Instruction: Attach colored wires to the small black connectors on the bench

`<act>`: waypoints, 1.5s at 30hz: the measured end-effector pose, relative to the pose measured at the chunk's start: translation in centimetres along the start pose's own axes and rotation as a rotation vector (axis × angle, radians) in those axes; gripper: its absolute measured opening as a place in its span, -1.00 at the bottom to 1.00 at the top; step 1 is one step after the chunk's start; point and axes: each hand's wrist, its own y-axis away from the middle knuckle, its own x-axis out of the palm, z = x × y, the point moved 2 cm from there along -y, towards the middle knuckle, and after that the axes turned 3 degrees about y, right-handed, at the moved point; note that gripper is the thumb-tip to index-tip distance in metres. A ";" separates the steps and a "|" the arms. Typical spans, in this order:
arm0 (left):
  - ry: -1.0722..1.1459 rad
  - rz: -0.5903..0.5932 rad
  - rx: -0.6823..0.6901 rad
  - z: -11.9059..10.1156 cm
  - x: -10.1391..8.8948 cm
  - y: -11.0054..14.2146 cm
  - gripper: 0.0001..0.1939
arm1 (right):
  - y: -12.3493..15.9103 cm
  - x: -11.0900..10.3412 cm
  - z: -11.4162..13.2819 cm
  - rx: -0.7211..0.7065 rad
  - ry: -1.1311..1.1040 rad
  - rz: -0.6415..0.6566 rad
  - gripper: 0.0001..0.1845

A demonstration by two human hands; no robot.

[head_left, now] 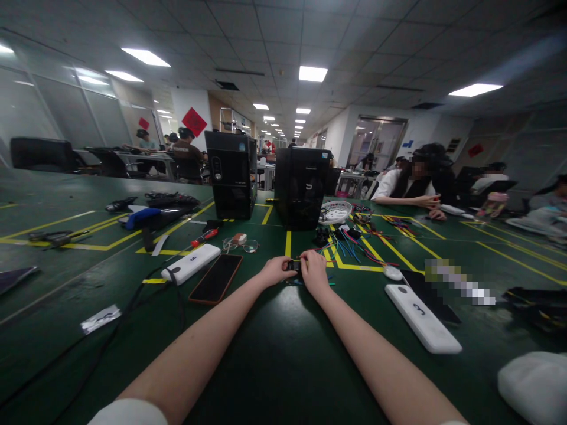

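Both of my hands meet over the green table (283, 360), in front of a black computer tower (305, 183). A small black part (293, 266) sits between them, too small for me to tell its kind. My left hand (275, 270) grips its left side with closed fingers. On the other side, my right hand (315, 271) has its fingers closed at the part's right end. Thin coloured wires show just under the hands. To the right lies a bundle of blue and red wires (348, 245) with black connectors.
Left of my arms are a phone (217, 278), a white power bank (192, 264), glasses (250, 245) and a red screwdriver (204, 237). A second tower (230, 174) stands behind them. Another white power bank (423, 319) lies right, near a white basket (335, 212). A person (410, 183) sits across the table.
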 end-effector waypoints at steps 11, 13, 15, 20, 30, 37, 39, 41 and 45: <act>0.026 -0.020 0.026 0.9 -0.8 0.1 -0.60 | 2.2 -1.3 0.9 -0.286 0.022 0.406 -0.84; 0.033 -0.022 0.023 0.9 -0.7 0.1 -0.56 | 2.1 -1.9 1.1 -0.299 0.061 0.410 -0.80; 0.041 -0.037 0.016 0.8 -0.6 0.1 -0.52 | 1.9 -2.5 1.3 -0.307 0.109 0.444 -0.79; 0.069 -0.055 0.002 0.5 -0.6 0.3 -0.46 | 1.8 -3.4 1.3 -0.234 0.282 0.610 -0.79; 0.115 -0.070 -0.015 0.3 -0.5 0.4 -0.48 | 3.2 -2.1 1.4 -0.223 0.379 0.534 -0.75; 0.111 -0.118 -0.010 0.6 -0.3 0.2 -0.53 | 1.8 -3.2 0.5 -0.085 0.261 0.601 -0.73; 0.135 -0.105 0.011 0.5 -0.3 0.2 -0.55 | 1.3 -3.6 0.1 -0.038 0.198 0.561 -0.74; 0.174 -0.057 0.065 0.2 -0.4 0.4 -0.56 | 1.0 -3.9 -0.3 0.009 0.170 0.471 -0.71; 0.212 0.032 0.200 -0.7 -0.7 0.9 -0.55 | 1.3 -3.4 -1.0 0.092 0.245 0.428 -0.54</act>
